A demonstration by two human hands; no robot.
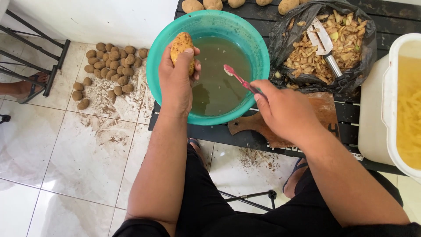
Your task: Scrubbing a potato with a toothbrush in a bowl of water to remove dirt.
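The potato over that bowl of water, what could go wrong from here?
The left hand holds the potato by a few fingers over the teal bowl; wet, it might slip and splash murky water. The bowl overhangs the black table edge, so a knock could tip it. The toothbrush in the right hand may flick dirty drops.

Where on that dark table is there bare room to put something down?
Hardly any: the teal basin, peel bag and white tub crowd the dark table. Bare strips remain along its front edge below the basin, and beside the wooden board. Floor tiles below the potato pile lie open.
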